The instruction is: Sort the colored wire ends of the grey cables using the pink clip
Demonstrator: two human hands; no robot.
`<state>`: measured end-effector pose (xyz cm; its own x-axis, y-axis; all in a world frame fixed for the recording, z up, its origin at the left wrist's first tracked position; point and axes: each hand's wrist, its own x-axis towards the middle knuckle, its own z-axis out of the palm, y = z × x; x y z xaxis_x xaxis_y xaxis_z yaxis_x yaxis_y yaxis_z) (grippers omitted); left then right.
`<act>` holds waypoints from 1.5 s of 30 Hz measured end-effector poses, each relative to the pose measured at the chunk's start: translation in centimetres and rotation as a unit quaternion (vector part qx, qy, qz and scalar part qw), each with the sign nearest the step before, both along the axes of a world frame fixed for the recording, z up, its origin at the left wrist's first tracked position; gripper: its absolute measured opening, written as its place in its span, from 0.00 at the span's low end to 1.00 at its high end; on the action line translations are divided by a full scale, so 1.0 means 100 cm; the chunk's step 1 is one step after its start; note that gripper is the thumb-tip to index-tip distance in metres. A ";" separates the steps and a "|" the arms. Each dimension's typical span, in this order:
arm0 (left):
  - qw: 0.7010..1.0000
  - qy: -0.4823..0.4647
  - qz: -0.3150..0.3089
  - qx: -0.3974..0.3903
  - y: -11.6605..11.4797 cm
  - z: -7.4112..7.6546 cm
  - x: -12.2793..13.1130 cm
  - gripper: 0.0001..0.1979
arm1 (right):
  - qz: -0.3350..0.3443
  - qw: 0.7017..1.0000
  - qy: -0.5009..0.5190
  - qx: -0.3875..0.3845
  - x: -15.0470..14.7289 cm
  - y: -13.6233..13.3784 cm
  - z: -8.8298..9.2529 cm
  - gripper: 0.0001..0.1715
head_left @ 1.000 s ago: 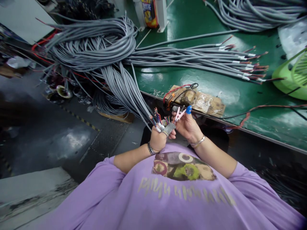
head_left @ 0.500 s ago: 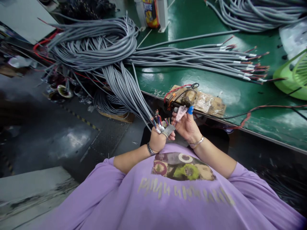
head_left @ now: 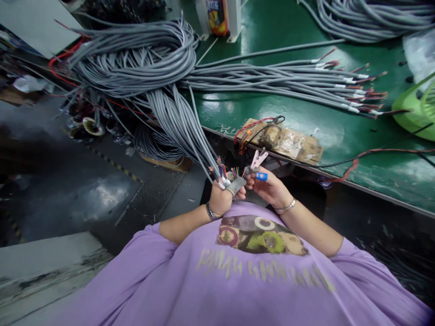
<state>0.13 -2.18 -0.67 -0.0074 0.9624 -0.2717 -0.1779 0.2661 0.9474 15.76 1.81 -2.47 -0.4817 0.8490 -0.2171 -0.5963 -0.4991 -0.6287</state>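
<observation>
My left hand (head_left: pixel 220 199) is closed around the ends of several grey cables (head_left: pixel 200 147). Their stripped ends, with thin coloured wires (head_left: pixel 222 171), stick up above the fist beside white sleeves. A grey wrap (head_left: pixel 236 184) covers what looks like the thumb. Just to the right, my right hand (head_left: pixel 273 188) pinches a small pink peg-like clip (head_left: pixel 258 159), whose two arms spread upward. Its lower end is at the fingertips, close to the wires, and I cannot make out whether it grips one. A blue finger cover (head_left: pixel 261 176) sits on a right-hand digit.
A wooden block (head_left: pixel 292 147) with red and black leads lies along the green table's (head_left: pixel 234 108) front edge. More grey cables (head_left: pixel 272 81) stretch across the table, and a large coil (head_left: pixel 136 59) is heaped at left. A green fan (head_left: pixel 416 108) stands at right.
The pink clip has turned in my right hand, and its spread arms now show. The blue-covered digit has swung down and left. My left hand keeps its hold on the cables.
</observation>
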 end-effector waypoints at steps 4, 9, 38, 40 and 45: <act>1.000 0.013 -0.012 0.008 0.002 0.000 0.001 0.18 | -0.030 0.996 -0.070 0.047 -0.006 -0.004 0.009 0.15; 0.999 0.042 -0.005 0.011 0.003 0.000 0.003 0.19 | -0.070 0.992 -0.103 0.036 -0.009 -0.004 0.015 0.14; 0.989 -0.129 -0.058 0.051 0.019 0.018 0.007 0.17 | -0.120 0.987 -0.103 0.013 -0.008 0.028 0.011 0.37; 0.989 -0.125 -0.062 0.043 0.020 0.018 0.007 0.18 | -0.115 0.990 -0.078 -0.018 -0.010 0.029 0.017 0.37; 0.991 -0.103 -0.075 0.036 0.020 0.016 0.008 0.17 | -0.162 0.983 -0.070 -0.038 -0.014 0.031 0.022 0.33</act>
<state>0.95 -0.23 0.94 0.1853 0.9653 -0.1840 -0.3325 0.2378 0.9126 14.34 4.93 -0.29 -0.1486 0.9317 -0.3314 -0.6429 -0.3457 -0.6836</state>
